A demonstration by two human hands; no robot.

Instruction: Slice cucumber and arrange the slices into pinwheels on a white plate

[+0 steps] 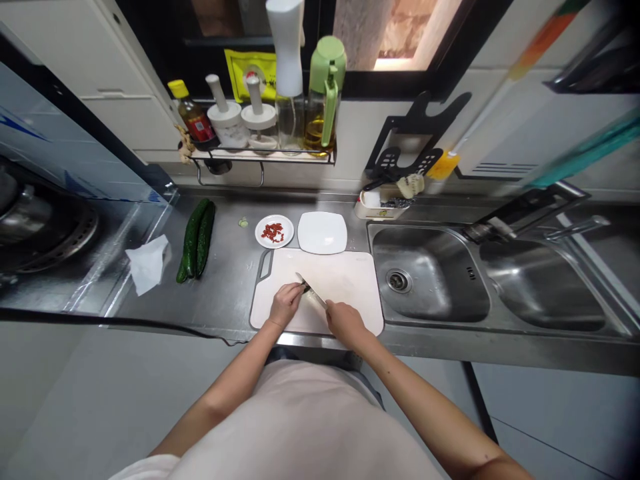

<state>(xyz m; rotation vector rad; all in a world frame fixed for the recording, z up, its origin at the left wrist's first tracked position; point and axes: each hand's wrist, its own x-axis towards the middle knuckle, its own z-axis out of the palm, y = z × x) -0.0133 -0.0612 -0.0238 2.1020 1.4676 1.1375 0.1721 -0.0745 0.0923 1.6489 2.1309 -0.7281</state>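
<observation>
My right hand (346, 323) is closed round the handle of a knife (314, 291), its blade slanting up and left over the white cutting board (350, 280). My left hand (286, 304) is closed, fingertips bent down beside the blade on a small dark piece (305, 286), too small to name for certain. Just beyond the board stand a small white plate of chopped red bits (273, 233) and a squarish white plate (323, 233) with nothing on it. Two cucumbers (196, 240) lie side by side on the steel counter to the left.
A crumpled white tissue (149, 264) lies left of the cucumbers, near the stove (45, 220). A double sink (430, 273) adjoins the board on the right. Bottles and seasoning jars fill a wall rack (270, 157) above. A dark cable (150, 323) runs along the counter's front edge.
</observation>
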